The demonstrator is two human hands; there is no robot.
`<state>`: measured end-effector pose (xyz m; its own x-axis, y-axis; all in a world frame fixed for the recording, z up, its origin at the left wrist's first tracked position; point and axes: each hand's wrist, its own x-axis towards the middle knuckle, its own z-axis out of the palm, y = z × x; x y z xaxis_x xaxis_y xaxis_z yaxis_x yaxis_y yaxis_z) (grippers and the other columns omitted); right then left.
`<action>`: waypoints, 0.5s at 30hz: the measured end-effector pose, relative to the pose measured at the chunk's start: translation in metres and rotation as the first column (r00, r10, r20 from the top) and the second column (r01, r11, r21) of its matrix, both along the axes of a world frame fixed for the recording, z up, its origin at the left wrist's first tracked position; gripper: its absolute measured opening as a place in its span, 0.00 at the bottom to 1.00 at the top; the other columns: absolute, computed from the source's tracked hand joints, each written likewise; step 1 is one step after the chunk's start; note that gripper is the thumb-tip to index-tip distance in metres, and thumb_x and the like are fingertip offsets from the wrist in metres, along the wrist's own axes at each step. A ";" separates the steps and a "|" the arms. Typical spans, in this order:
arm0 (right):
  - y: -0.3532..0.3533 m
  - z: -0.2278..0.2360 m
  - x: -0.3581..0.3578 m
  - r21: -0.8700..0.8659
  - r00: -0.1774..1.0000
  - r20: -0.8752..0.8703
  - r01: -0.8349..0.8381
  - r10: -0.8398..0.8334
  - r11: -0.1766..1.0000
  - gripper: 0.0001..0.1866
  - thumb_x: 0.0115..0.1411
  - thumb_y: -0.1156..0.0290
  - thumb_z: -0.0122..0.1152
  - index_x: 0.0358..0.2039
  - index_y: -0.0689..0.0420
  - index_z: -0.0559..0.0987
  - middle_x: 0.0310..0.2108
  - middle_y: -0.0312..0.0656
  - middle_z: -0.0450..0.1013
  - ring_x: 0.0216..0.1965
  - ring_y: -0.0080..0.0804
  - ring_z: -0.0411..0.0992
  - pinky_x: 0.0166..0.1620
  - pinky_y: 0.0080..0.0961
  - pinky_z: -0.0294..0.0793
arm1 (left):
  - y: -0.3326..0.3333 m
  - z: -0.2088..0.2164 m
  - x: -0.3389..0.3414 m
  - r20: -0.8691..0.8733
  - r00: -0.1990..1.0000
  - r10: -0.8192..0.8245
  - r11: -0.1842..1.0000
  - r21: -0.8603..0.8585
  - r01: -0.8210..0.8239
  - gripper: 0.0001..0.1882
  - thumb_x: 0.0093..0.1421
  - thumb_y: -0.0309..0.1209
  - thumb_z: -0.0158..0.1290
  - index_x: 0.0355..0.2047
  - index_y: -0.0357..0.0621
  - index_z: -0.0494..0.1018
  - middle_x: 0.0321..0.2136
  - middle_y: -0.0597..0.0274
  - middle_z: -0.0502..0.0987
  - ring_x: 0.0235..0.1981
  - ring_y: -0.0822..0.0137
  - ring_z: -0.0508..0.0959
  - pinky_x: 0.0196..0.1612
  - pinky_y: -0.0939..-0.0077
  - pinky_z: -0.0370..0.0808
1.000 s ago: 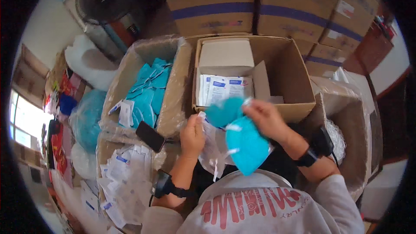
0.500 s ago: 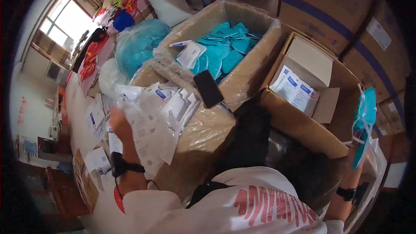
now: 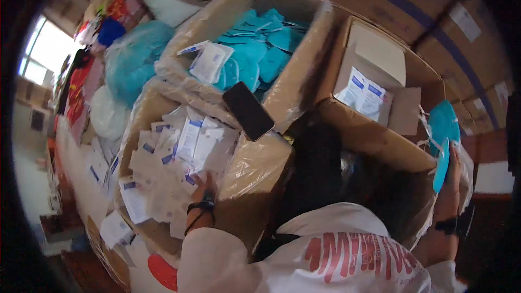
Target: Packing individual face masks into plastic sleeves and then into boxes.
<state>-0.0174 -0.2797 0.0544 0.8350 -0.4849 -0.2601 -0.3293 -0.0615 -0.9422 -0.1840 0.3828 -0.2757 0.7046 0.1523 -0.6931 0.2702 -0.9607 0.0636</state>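
Observation:
My left hand (image 3: 203, 185) is down in the plastic-lined box on the left, its fingers apart against white paper packets (image 3: 203, 144) with blue labels. My right hand (image 3: 451, 167) is raised at the far right, closed on teal face masks (image 3: 444, 122) with white straps hanging from them. A black phone (image 3: 248, 110) lies on the plastic-covered edge where two boxes meet. Behind it, a lined carton (image 3: 304, 76) holds a heap of teal masks (image 3: 260, 46), with a few white packets (image 3: 211, 62) on top.
An open carton (image 3: 374, 133) on the right holds an inner box with white packets (image 3: 363, 95). Tall taped cartons (image 3: 401, 16) stand behind it. Filled plastic bags (image 3: 135, 57) and coloured cloth (image 3: 81, 81) lie at the far left.
My left hand has moved right and down from the clear plastic onto the packets, which now lie uncovered. My right hand still holds the masks. The view has shifted.

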 end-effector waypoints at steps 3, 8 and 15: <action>-0.014 -0.025 -0.001 0.025 0.994 0.105 -0.027 0.024 0.999 0.13 0.60 0.59 0.49 0.39 0.54 0.71 0.29 0.32 0.69 0.29 0.18 0.67 0.30 0.17 0.68 | 0.012 -0.009 0.009 -0.012 1.000 0.026 0.998 -0.051 -0.027 0.15 0.54 0.30 0.46 0.42 0.37 0.67 0.44 0.47 0.69 0.48 0.51 0.67 0.53 0.65 0.61; 0.006 -0.033 -0.006 0.099 0.999 0.049 -0.029 0.024 0.995 0.10 0.59 0.61 0.51 0.36 0.54 0.73 0.28 0.29 0.68 0.27 0.15 0.65 0.31 0.15 0.66 | 0.014 0.023 0.010 0.107 0.977 0.187 0.944 -0.296 -0.148 0.15 0.54 0.29 0.46 0.42 0.37 0.68 0.44 0.47 0.69 0.48 0.51 0.67 0.53 0.65 0.61; 0.007 -0.035 -0.010 0.134 0.981 0.129 -0.159 0.141 0.978 0.09 0.59 0.63 0.51 0.33 0.55 0.73 0.25 0.28 0.67 0.25 0.13 0.64 0.28 0.13 0.65 | -0.001 0.150 0.014 0.180 0.933 0.311 0.806 -0.571 -0.159 0.14 0.53 0.29 0.45 0.40 0.38 0.69 0.44 0.46 0.70 0.47 0.52 0.68 0.52 0.65 0.62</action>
